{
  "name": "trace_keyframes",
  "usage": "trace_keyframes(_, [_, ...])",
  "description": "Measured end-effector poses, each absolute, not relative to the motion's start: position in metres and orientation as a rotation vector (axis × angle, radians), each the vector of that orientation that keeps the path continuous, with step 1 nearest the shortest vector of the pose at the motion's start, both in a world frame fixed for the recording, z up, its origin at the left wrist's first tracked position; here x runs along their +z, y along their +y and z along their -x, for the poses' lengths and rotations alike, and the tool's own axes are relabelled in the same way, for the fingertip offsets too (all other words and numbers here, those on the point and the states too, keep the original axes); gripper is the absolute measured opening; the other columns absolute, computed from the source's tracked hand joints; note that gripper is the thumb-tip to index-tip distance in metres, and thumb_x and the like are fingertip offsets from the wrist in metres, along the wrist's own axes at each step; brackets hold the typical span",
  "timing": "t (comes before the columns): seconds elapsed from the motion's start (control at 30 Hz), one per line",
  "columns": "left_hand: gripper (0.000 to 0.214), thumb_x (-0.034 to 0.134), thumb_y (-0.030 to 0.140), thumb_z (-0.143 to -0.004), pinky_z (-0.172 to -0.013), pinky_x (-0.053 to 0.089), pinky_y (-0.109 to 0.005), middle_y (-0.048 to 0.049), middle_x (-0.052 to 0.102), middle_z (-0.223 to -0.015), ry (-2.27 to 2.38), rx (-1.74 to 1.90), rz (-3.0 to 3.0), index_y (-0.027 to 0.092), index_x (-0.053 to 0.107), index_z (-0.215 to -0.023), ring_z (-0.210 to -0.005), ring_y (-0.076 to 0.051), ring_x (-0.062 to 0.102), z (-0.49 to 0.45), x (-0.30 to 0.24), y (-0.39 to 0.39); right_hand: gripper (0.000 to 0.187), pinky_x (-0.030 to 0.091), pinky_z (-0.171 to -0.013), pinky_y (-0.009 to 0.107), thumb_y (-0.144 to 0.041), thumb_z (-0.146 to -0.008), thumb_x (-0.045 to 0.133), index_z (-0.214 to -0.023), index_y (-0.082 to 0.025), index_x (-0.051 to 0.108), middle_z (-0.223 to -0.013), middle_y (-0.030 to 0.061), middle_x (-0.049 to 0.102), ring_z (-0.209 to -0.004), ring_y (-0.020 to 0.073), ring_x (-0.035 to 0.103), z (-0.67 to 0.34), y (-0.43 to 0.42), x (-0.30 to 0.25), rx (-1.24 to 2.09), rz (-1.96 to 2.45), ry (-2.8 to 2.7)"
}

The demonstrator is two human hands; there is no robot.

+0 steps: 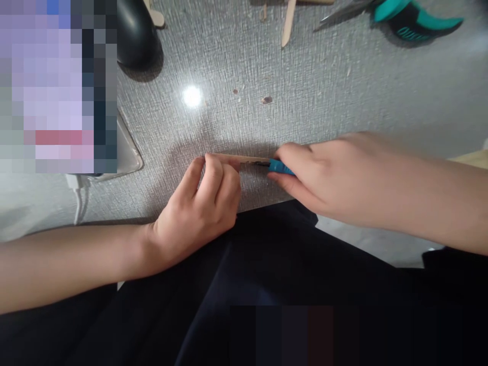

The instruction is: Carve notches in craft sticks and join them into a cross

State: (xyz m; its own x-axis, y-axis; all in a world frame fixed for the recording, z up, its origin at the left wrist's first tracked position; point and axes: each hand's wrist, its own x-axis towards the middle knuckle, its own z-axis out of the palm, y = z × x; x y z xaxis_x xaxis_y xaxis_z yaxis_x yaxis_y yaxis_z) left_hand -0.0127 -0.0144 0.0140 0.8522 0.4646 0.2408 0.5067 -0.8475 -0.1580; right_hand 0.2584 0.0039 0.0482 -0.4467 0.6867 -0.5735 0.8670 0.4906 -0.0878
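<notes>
A thin wooden stick (244,158) lies flat on the grey textured table (324,86) near its front edge. My left hand (198,208) presses down on the stick's left end with curled fingers. My right hand (335,178) is closed around a small blue-handled cutter (281,167). Its dark tip touches the stick's right part. Most of the cutter is hidden inside my hand.
More wooden sticks (288,23) lie at the far edge, beside teal-and-black scissors (404,18). A black rounded object (135,33) stands at the back left. A tablet corner (127,147) and a white cable (78,195) sit at the left. My dark clothing (267,290) fills the foreground.
</notes>
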Motion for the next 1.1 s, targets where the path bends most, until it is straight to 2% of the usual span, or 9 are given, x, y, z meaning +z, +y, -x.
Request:
trace_keyframes(0.23, [0.039,0.052,0.006,-0.111,-0.096,0.077,-0.045,-0.0204,0.084,-0.110,-0.766,-0.302,2.855,-0.011,0.080,-0.133,-0.106,-0.033,0.084,0.014,0.011,-0.017,0.042,0.017,-0.062,0.039,-0.047,-0.122,0.042,-0.107,-0.023,0.072,-0.060,0.0010,0.056,-0.051,0.0210,0.043,-0.259,0.000,0.043,-0.544,-1.303,2.309])
trace_keyframes(0.43, [0.042,0.052,0.012,-0.114,-0.103,0.075,-0.051,-0.0232,0.083,-0.119,-0.844,-0.304,2.956,-0.008,0.076,-0.142,-0.116,-0.036,0.083,0.017,0.007,-0.019,0.037,0.018,-0.058,0.038,-0.043,-0.120,0.044,-0.106,-0.022,0.071,-0.058,0.0000,0.053,-0.048,0.0211,0.040,-0.252,0.004,0.050,-0.559,-1.248,2.221])
trace_keyframes(0.6, [0.039,0.052,0.010,-0.113,-0.097,0.075,-0.045,-0.0210,0.084,-0.111,-0.786,-0.314,2.878,-0.010,0.079,-0.134,-0.107,-0.033,0.084,0.015,0.009,-0.016,0.039,0.018,-0.053,0.036,-0.043,-0.122,0.042,-0.107,-0.022,0.070,-0.057,-0.0030,0.046,-0.048,0.0199,0.033,-0.247,0.007,0.057,-0.518,-1.200,2.181])
trace_keyframes(0.67, [0.038,0.053,0.010,-0.113,-0.096,0.075,-0.044,-0.0200,0.083,-0.109,-0.785,-0.313,2.869,-0.009,0.079,-0.133,-0.105,-0.032,0.084,0.015,0.010,-0.016,0.039,0.019,-0.053,0.036,-0.041,-0.123,0.040,-0.107,-0.021,0.069,-0.058,-0.0025,0.048,-0.049,0.0196,0.034,-0.247,0.006,0.057,-0.532,-1.217,2.195])
trace_keyframes(0.77, [0.038,0.053,0.013,-0.113,-0.097,0.076,-0.046,-0.0206,0.083,-0.110,-0.805,-0.297,2.898,-0.007,0.079,-0.134,-0.107,-0.033,0.084,0.015,0.008,-0.018,0.039,0.021,-0.057,0.038,-0.038,-0.123,0.039,-0.108,-0.021,0.070,-0.061,0.0004,0.054,-0.051,0.0205,0.040,-0.251,0.002,0.053,-0.589,-1.292,2.229])
trace_keyframes(0.9, [0.041,0.052,0.016,-0.115,-0.100,0.076,-0.051,-0.0213,0.083,-0.114,-0.874,-0.310,2.958,-0.002,0.078,-0.140,-0.113,-0.035,0.083,0.016,0.006,-0.019,0.039,0.018,-0.061,0.038,-0.046,-0.122,0.041,-0.108,-0.024,0.069,-0.061,0.0001,0.053,-0.051,0.0200,0.036,-0.256,-0.002,0.047,-0.629,-1.358,2.249])
trace_keyframes(1.0, [0.039,0.053,0.014,-0.114,-0.097,0.076,-0.047,-0.0195,0.083,-0.108,-0.814,-0.305,2.899,-0.004,0.081,-0.134,-0.107,-0.033,0.083,0.015,0.008,-0.017,0.036,0.019,-0.059,0.039,-0.040,-0.122,0.042,-0.109,-0.022,0.070,-0.060,-0.0002,0.050,-0.052,0.0200,0.034,-0.253,0.000,0.050,-0.628,-1.336,2.229])
trace_keyframes(1.1, [0.036,0.055,0.010,-0.111,-0.093,0.075,-0.041,-0.0170,0.082,-0.102,-0.760,-0.291,2.824,-0.007,0.083,-0.127,-0.099,-0.031,0.082,0.013,0.011,-0.015,0.035,0.020,-0.060,0.040,-0.035,-0.121,0.042,-0.112,-0.020,0.072,-0.062,0.0014,0.055,-0.053,0.0205,0.035,-0.248,0.003,0.056,-0.658,-1.328,2.199])
